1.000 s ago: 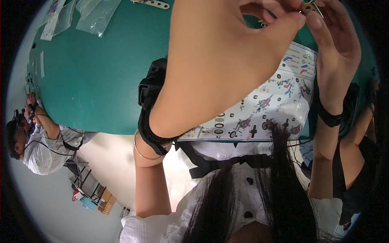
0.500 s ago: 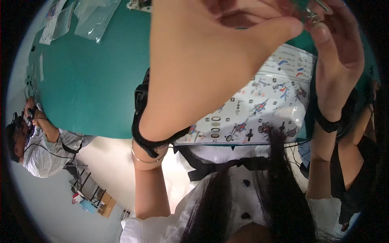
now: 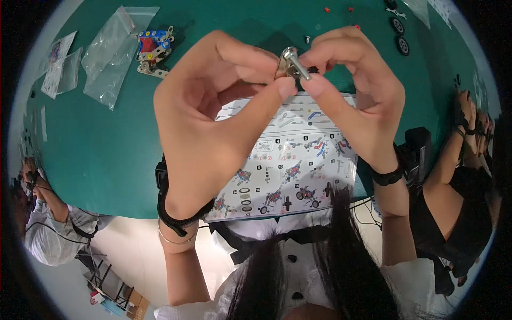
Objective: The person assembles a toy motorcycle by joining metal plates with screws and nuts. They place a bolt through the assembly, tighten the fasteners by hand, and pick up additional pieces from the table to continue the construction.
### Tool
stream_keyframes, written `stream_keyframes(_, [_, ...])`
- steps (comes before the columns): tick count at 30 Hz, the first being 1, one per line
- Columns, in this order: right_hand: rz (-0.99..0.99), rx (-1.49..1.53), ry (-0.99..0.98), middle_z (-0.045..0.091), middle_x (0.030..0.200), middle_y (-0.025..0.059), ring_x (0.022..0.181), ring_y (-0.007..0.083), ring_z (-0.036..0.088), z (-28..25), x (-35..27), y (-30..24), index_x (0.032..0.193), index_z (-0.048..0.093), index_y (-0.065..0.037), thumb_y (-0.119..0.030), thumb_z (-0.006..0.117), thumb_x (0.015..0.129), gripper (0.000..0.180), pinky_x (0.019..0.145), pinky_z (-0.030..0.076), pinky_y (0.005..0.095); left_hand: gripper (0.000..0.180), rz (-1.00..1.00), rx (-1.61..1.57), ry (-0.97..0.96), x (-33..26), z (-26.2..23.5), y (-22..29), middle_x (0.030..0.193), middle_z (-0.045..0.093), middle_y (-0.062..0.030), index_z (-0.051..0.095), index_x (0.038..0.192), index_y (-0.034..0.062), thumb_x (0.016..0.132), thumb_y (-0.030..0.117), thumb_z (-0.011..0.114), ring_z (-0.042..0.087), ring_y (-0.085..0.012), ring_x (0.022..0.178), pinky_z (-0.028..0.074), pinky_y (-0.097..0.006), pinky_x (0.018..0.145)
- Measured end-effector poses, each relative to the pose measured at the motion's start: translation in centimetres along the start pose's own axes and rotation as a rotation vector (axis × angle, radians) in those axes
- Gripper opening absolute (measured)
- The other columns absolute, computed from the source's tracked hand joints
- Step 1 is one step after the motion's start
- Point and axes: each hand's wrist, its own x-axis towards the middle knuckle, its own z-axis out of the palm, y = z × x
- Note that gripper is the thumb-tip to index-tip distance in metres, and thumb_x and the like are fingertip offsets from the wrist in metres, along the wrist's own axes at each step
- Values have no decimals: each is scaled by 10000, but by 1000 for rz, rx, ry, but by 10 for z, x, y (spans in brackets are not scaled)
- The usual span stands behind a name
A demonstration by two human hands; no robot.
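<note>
Above the instruction sheet (image 3: 290, 160), both my hands had dropped lower into view; left hand (image 3: 213, 122) and right hand (image 3: 357, 101) pinched the small metal part (image 3: 290, 61) between fingertips.

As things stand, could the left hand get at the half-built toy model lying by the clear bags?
Probably not at once: the left hand is pinching a small metal part together with the right hand. The model lies uncovered on the green table.

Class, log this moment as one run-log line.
left hand: pinching small metal part | right hand: pinching same part | below: instruction sheet on green table
</note>
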Motion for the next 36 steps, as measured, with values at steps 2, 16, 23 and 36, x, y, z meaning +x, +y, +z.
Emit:
stream_keyframes(2, [7,1,25,591,973,98,902,154,545,0,0,1,983,602,12,72,657,756,241,786,422,275,200,-9,-17,5,0,2,0,900,629,-81,545,901,2,780,-104,663,630,-143,861,507,-261,761])
stream_keyframes(16, [170,158,118,625,1019,116,952,173,612,5,-3,-7,975,583,14,88,691,751,260,867,479,294,177,-90,12,51,2,5,3,904,626,-85,549,911,-12,793,-85,659,625,-142,859,502,-265,775])
stream_keyframes(23, [73,27,31,624,1005,117,946,178,615,2,-6,-6,955,591,5,103,706,721,278,877,480,298,163,-35,70,70,0,6,2,934,612,-71,555,900,-14,797,-80,663,616,-129,870,497,-241,760])
stream_keyframes(36, [176,103,106,628,1018,84,925,134,610,5,-16,10,1036,595,32,39,656,825,220,836,486,257,146,-65,-108,17,5,10,17,883,652,-69,577,931,-12,817,-25,668,622,-106,788,496,-205,712])
